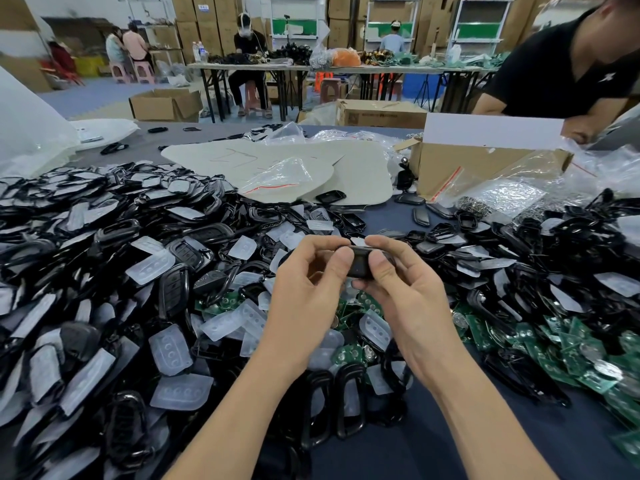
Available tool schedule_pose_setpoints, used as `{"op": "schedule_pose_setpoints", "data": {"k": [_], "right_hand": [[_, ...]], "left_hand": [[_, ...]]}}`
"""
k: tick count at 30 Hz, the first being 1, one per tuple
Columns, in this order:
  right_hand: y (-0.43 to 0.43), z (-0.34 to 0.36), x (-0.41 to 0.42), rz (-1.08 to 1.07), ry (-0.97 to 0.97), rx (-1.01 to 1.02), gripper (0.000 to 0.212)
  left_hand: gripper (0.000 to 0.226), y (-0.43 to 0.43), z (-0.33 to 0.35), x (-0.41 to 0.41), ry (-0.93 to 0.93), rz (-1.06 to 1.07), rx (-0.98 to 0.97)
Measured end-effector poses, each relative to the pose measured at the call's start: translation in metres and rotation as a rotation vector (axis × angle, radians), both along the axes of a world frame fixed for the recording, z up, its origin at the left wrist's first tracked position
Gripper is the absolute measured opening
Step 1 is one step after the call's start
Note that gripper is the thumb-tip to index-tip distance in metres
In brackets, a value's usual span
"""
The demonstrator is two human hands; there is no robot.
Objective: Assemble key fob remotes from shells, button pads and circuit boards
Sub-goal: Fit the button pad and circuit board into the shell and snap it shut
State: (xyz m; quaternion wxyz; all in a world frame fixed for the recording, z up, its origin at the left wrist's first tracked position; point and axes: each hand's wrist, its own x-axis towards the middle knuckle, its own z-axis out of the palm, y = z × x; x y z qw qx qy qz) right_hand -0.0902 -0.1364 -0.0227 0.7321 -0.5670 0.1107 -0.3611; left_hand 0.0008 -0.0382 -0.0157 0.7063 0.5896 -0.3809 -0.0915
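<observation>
A black key fob shell (360, 266) is held above the tabletop (433, 448), between the left hand (304, 282) and the right hand (408, 292). The grip of the left hand is closed on the shell's left end, with the thumb pressed to its near face and the fingers curled over its top. The grip of the right hand is closed on the shell's right end in the same way, thumb in front and fingers curled behind. A pale sliver, seemingly a translucent button pad (358, 241), is seen just above the shell's upper edge, between the 2 sets of fingertips. Whether it is held with the shell or lies on the pile behind cannot be told.

To the left of the held shell, a deep heap of black shells (104, 237) mixed with translucent button pads (169, 348) is spread over the tabletop. Below and to the right of the shell, green circuit boards (571, 358) are scattered among more black parts. Beyond the shell, beige sheets (277, 157) are laid flat, and a clear plastic bag (277, 174) rests on them. Beyond the shell and to its right, an open cardboard box (485, 168) is set. Farther to the right of the shell, a person in a black shirt (561, 71) is seen leaning over the tabletop.
</observation>
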Motion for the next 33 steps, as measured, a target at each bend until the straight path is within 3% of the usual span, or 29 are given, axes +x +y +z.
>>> {"op": "schedule_pose_setpoints", "data": {"k": [4,7,8,11,13,19,28,33], "right_hand": [[0.0063,0.0003,0.0008,-0.086,0.079,-0.167,0.019],[0.0092,0.0016,0.0018,-0.117,0.084,-0.168,0.022],[0.0085,0.002,0.0015,-0.124,0.083,-0.15,0.024],[0.0033,0.0018,-0.0007,-0.146,0.066,-0.08,0.029],[0.0012,0.0025,-0.0017,-0.126,0.06,-0.037,0.033],[0.0045,0.0062,-0.0022,0.032,-0.008,-0.056,0.014],[0.0069,0.0058,-0.0032,-0.045,-0.021,-0.12,0.017],[0.0059,0.0042,-0.0012,0.002,-0.056,0.026,0.016]], "left_hand": [[0.011,-0.0031,-0.0017,0.0041,0.267,-0.041,0.013],[0.018,-0.0039,-0.0003,0.0042,0.422,-0.149,-0.005],[0.018,-0.003,-0.0002,0.0039,0.383,-0.17,-0.01],[0.013,-0.0002,-0.0026,0.0032,-0.079,-0.077,0.092],[0.018,-0.0014,-0.0053,0.002,-0.28,-0.021,0.123],[0.02,0.0004,-0.0015,0.0018,-0.201,0.083,-0.06],[0.028,0.0007,-0.0021,0.0005,-0.306,0.147,-0.082],[0.026,-0.0041,-0.0076,0.0006,-0.377,0.143,-0.031]]}}
